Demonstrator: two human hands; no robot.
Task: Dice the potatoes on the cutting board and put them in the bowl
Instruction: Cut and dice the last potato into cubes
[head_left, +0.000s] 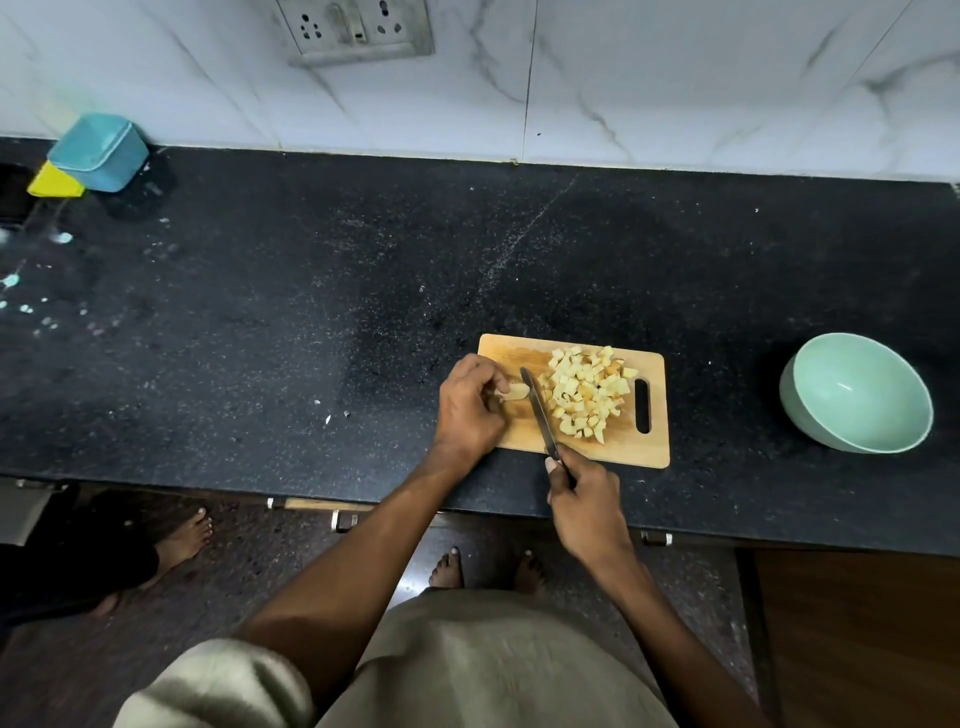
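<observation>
A wooden cutting board (639, 452) lies near the front edge of the black counter. A heap of diced potato (584, 392) covers its middle and right part. At the board's left end my left hand (467, 408) pinches a last potato piece (514, 391) with curled fingers. My right hand (584, 499) grips the handle of a knife (540, 413), whose blade lies across the board between the held piece and the heap. A pale green bowl (857, 392) stands on the counter to the right of the board, with nothing in it.
A blue box (98, 153) on a yellow thing sits at the counter's far left by the marble wall. Small potato scraps (332, 415) lie left of the board. Another person's bare foot (184, 538) is on the floor at the left.
</observation>
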